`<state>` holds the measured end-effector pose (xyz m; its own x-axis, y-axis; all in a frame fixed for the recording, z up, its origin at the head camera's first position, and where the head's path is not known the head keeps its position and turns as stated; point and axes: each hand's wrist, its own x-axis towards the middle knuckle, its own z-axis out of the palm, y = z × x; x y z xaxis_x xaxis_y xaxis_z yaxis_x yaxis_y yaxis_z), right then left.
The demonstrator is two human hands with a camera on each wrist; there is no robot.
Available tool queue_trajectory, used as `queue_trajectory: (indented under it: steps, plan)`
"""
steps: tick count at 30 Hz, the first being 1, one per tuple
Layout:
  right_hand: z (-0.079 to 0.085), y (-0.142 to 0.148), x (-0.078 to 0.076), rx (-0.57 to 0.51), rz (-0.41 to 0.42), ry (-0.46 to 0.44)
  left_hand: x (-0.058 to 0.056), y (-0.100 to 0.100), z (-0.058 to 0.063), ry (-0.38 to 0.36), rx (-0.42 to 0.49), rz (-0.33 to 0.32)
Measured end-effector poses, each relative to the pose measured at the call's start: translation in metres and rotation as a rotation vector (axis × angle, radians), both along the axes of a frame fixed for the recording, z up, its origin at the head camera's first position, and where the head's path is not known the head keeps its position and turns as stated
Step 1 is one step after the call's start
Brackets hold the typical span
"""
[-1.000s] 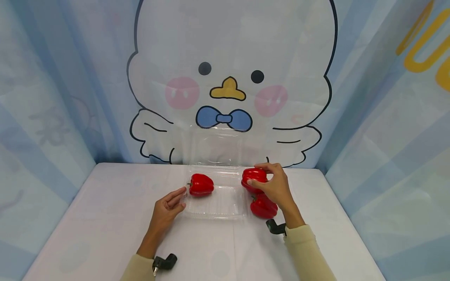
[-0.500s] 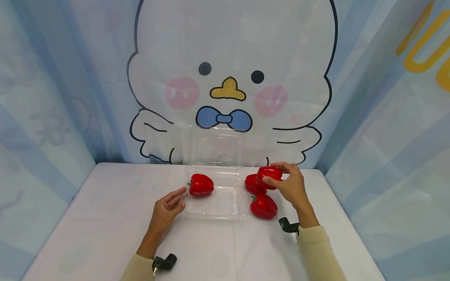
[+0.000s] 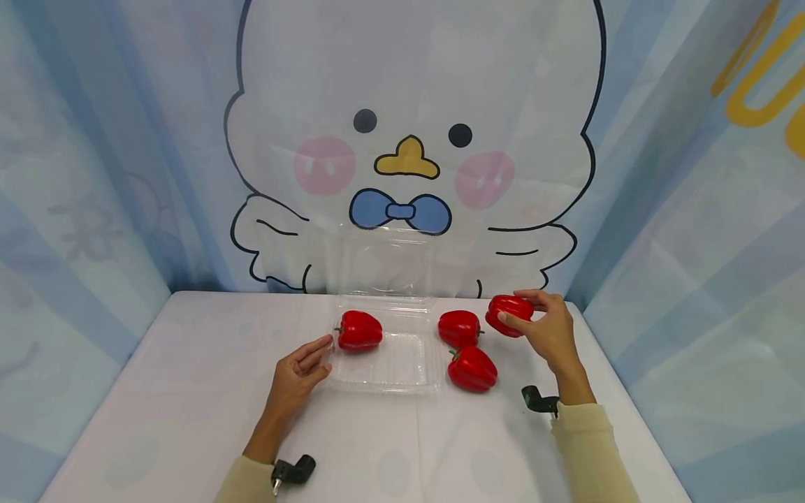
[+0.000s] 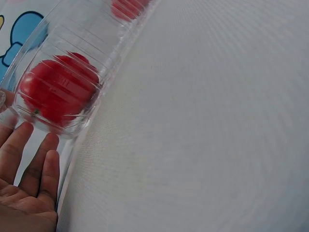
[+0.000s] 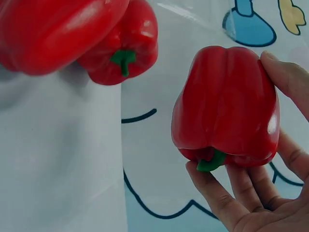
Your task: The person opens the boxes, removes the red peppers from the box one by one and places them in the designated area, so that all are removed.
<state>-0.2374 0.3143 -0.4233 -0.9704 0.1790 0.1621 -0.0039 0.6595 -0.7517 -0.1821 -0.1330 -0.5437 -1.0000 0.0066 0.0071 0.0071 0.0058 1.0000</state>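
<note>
My right hand [image 3: 553,332] grips a red bell pepper [image 3: 508,316] at the right back of the table, thumb and fingers on opposite sides. In the right wrist view the held pepper [image 5: 226,104] has its green stem downward. My left hand [image 3: 300,374] touches the left edge of a clear plastic clamshell box [image 3: 385,388], its fingers fairly straight. Inside the box's left back part lies another red pepper [image 3: 360,331], seen through the plastic in the left wrist view. Right of the box sit two more peppers, a back one [image 3: 458,328] and a front one [image 3: 473,369].
The box's clear lid [image 3: 386,262] stands raised against the back curtain [image 3: 409,84], which carries a cartoon bird. White cloth covers the table [image 3: 189,412], and curtains enclose both sides.
My right hand has carried its pepper to the right, away from the box, uncovering the back pepper beside it. The left hand and the box have stayed put.
</note>
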Motion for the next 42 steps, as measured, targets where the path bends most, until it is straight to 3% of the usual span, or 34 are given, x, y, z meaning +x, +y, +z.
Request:
queue_trajectory:
  steps: [7,16,30,42]
  plan:
    - [-0.009,0.017,-0.005,-0.004,-0.053,-0.029,-0.002,0.0,0.0,0.005,-0.004,0.0]
    - [-0.032,0.036,-0.006,0.02,-0.13,-0.06,0.002,0.001,0.0,0.007,-0.032,-0.004]
    - [-0.054,0.041,-0.015,0.045,-0.068,-0.162,0.002,0.001,0.0,0.019,-0.053,0.002]
    - [-0.07,0.036,-0.022,0.075,-0.043,-0.149,0.001,0.002,0.0,0.013,-0.051,0.0]
